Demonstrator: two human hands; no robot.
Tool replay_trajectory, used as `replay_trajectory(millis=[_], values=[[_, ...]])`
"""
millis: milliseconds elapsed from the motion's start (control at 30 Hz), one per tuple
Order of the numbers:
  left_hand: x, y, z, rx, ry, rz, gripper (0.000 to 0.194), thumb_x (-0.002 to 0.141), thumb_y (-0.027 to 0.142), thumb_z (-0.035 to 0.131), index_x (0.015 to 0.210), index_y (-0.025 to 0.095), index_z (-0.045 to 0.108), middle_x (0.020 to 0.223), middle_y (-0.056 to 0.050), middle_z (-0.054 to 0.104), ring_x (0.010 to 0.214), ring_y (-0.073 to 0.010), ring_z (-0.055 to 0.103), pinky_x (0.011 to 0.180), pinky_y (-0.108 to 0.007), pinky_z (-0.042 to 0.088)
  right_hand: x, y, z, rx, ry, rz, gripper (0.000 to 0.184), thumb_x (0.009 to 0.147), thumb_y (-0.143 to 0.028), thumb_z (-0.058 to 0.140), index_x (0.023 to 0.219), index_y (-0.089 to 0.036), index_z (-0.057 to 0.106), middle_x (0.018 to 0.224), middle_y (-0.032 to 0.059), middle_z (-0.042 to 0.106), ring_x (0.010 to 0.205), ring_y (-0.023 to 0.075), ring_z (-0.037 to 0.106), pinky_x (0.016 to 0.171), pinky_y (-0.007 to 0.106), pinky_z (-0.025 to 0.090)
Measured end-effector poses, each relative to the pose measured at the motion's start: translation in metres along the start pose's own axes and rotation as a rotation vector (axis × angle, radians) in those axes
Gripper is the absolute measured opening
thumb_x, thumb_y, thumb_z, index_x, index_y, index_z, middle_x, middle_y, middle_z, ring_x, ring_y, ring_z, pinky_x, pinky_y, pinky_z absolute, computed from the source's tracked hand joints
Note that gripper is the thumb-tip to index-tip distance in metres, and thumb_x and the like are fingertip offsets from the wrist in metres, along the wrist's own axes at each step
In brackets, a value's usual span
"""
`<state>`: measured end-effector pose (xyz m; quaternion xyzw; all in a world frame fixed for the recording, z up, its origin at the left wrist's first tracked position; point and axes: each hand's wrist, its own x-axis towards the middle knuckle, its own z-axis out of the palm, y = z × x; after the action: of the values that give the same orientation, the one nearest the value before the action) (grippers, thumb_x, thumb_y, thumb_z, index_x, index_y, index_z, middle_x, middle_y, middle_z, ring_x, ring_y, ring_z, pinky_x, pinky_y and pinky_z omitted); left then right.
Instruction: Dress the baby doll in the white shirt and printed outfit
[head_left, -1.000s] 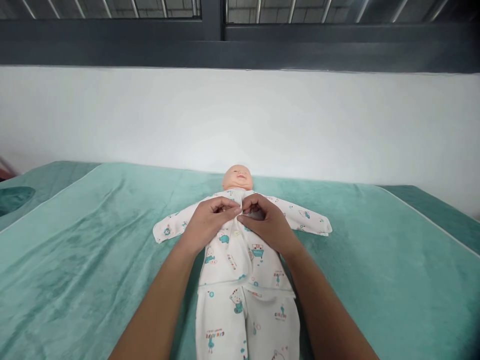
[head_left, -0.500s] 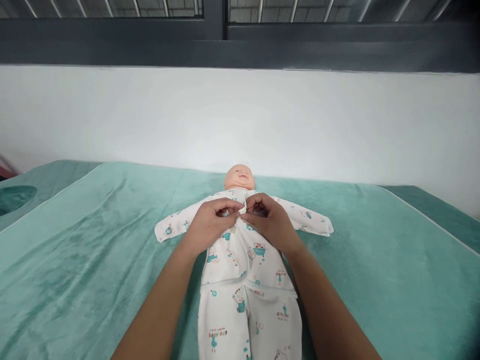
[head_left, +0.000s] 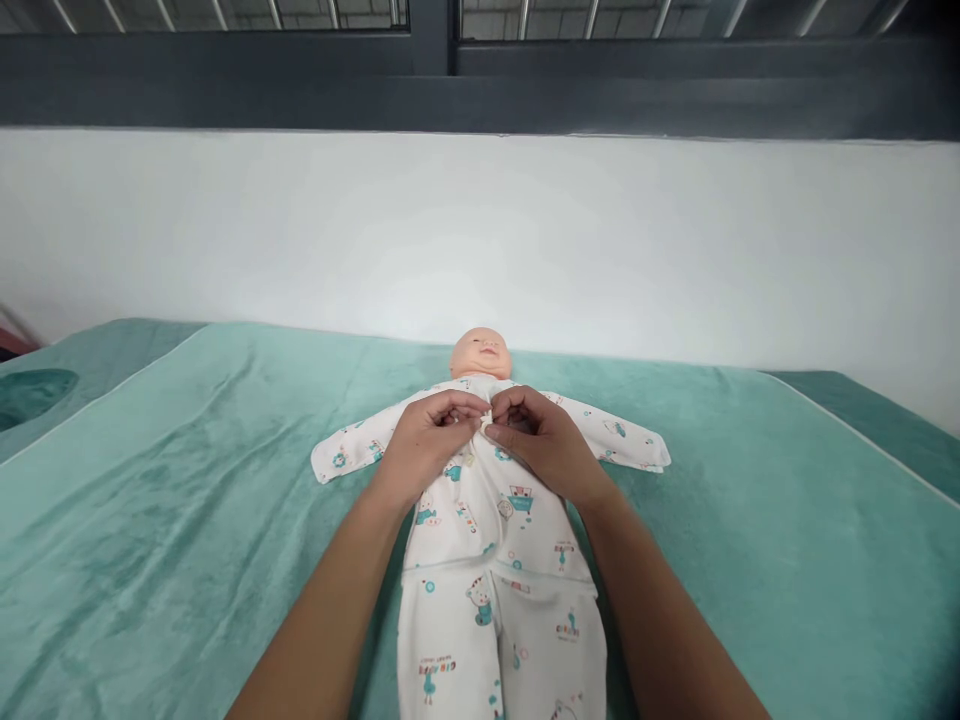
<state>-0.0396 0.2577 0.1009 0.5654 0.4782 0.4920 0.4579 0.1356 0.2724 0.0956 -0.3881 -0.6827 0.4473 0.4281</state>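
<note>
A baby doll (head_left: 481,352) lies face up, dressed in a white baby shirt (head_left: 487,510) with a coloured print and matching baby trousers (head_left: 450,640). Both sleeves stretch out to the sides. At the chest, my left hand (head_left: 439,435) pinches the shirt's front edge between thumb and fingers. My right hand (head_left: 544,435) pinches the same front edge from the other side, its fingertips almost meeting those of the left. A small fold of white fabric stands up between them. Whatever fastening lies under the fingertips is too small to make out.
A green plush cover (head_left: 750,540) spreads beneath the doll, with lengthwise wrinkles on the left. Behind it rises a white wall (head_left: 480,230) below a dark window frame (head_left: 225,85) with metal bars. A darker green oval (head_left: 34,395) shows at the far left.
Both hands stay at the shirt's chest, with the fingertips shifted slightly. The fabric edge between them is pressed closer together. The whole view has moved a little.
</note>
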Motion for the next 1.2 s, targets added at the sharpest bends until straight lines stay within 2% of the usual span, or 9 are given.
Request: replay_trajectory(millis=[200, 333, 433, 567, 700, 800, 867, 967, 1200], values=[[0.0, 0.002, 0.001, -0.003, -0.003, 0.003, 0.021, 0.079, 0.039, 0.068, 0.089, 0.02, 0.071, 0.074, 0.001, 0.06, 0.068, -0.0118, 0.052, 0.062, -0.023, 0.039, 0.002, 0.006, 0.003, 0.037, 0.022, -0.015, 0.015, 0.079, -0.032, 0.069, 0.085, -0.021, 0.06, 0.085, -0.0003, 0.061, 0.077, 0.0142, 0.053, 0.071, 0.028, 0.041], [-0.002, 0.006, -0.011, 0.019, -0.096, 0.001, 0.021, 0.079, 0.038, 0.069, 0.09, 0.02, 0.069, 0.08, -0.001, 0.062, 0.073, -0.0132, 0.054, 0.066, -0.024, 0.041, 0.001, -0.002, 0.004, -0.019, 0.067, 0.002, 0.016, 0.084, -0.037, 0.064, 0.082, -0.022, 0.059, 0.075, -0.0018, 0.057, 0.069, 0.0134, 0.049, 0.064, 0.028, 0.039], [-0.005, 0.013, -0.025, 0.096, -0.253, -0.015, 0.019, 0.079, 0.038, 0.068, 0.083, 0.02, 0.068, 0.073, 0.001, 0.058, 0.066, -0.0119, 0.05, 0.06, -0.023, 0.039, -0.005, -0.017, -0.001, -0.23, -0.01, 0.026, 0.021, 0.084, -0.038, 0.063, 0.072, -0.022, 0.055, 0.064, -0.0034, 0.05, 0.06, 0.0127, 0.042, 0.054, 0.027, 0.032], [-0.009, 0.021, -0.04, 0.193, -0.458, -0.021, 0.022, 0.078, 0.042, 0.069, 0.083, 0.02, 0.068, 0.076, -0.001, 0.06, 0.069, -0.0141, 0.052, 0.062, -0.025, 0.041, -0.019, -0.043, -0.002, -0.56, -0.112, 0.081, 0.032, 0.079, -0.041, 0.068, 0.064, -0.022, 0.046, 0.06, -0.0018, 0.051, 0.052, 0.0123, 0.038, 0.048, 0.029, 0.023], [-0.008, 0.025, -0.045, 0.283, -0.61, 0.004, 0.02, 0.077, 0.04, 0.069, 0.082, 0.02, 0.07, 0.086, -0.004, 0.066, 0.077, -0.0163, 0.056, 0.068, -0.026, 0.044, -0.032, -0.062, 0.019, -0.868, -0.092, 0.163, 0.039, 0.069, -0.041, 0.077, 0.065, -0.023, 0.042, 0.065, 0.0006, 0.053, 0.052, 0.0124, 0.037, 0.049, 0.029, 0.02], [-0.008, 0.025, -0.047, 0.31, -0.635, -0.007, 0.014, 0.075, 0.034, 0.07, 0.079, 0.021, 0.07, 0.087, -0.003, 0.066, 0.077, -0.0161, 0.056, 0.069, -0.026, 0.044, -0.035, -0.065, 0.039, -0.977, -0.074, 0.199, 0.029, 0.071, -0.03, 0.073, 0.069, -0.022, 0.045, 0.066, 0.0023, 0.051, 0.053, 0.0139, 0.041, 0.05, 0.029, 0.02], [-0.009, 0.024, -0.047, 0.299, -0.61, -0.023, 0.014, 0.075, 0.034, 0.069, 0.078, 0.02, 0.069, 0.083, -0.003, 0.066, 0.075, -0.0157, 0.055, 0.066, -0.026, 0.044, -0.035, -0.064, 0.044, -1.001, -0.048, 0.201, 0.022, 0.075, -0.022, 0.065, 0.067, -0.022, 0.044, 0.064, 0.0024, 0.049, 0.051, 0.0135, 0.041, 0.049, 0.029, 0.019], [-0.01, 0.024, -0.047, 0.264, -0.592, -0.032, 0.017, 0.076, 0.036, 0.068, 0.077, 0.019, 0.068, 0.079, -0.003, 0.065, 0.072, -0.0154, 0.055, 0.062, -0.026, 0.042, -0.034, -0.059, 0.038, -0.957, -0.068, 0.152, 0.025, 0.076, -0.013, 0.057, 0.061, -0.022, 0.039, 0.057, 0.0013, 0.047, 0.047, 0.0115, 0.035, 0.049, 0.031, 0.017], [-0.013, 0.029, -0.045, 0.274, -0.574, -0.048, 0.018, 0.079, 0.037, 0.066, 0.074, 0.02, 0.067, 0.071, -0.001, 0.06, 0.066, -0.0137, 0.051, 0.058, -0.024, 0.039, -0.041, -0.058, 0.012, -0.638, -0.227, 0.19, 0.035, 0.082, -0.018, 0.05, 0.056, -0.019, 0.027, 0.048, -0.0026, 0.038, 0.045, 0.0089, 0.024, 0.044, 0.03, 0.014]])
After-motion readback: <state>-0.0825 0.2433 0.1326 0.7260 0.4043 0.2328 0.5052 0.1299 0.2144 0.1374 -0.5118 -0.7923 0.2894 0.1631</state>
